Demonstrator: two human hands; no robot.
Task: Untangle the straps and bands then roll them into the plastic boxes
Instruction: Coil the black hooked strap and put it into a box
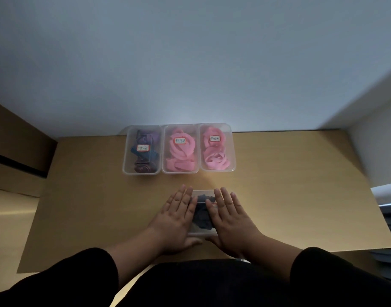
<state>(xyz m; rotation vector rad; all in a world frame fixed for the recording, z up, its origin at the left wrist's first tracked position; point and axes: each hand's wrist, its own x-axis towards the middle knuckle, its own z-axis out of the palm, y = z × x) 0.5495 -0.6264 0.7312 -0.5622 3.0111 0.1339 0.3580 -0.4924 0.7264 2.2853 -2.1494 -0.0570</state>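
Note:
A clear plastic box [202,193] with dark straps [202,214] inside sits on the wooden table in front of me. My left hand [176,218] lies flat against its left side, fingers straight, thumb at the near corner. My right hand [228,218] lies flat against its right side in the same way. Three more clear labelled boxes stand in a row at the table's back: one with purple and blue straps [142,150], one with rolled pink bands [180,149], another with pink bands [216,148].
The wooden table [289,196] meets a pale wall at the back. A brown cabinet [15,156] stands to the left. Dark stacked items [389,229] sit at the right edge.

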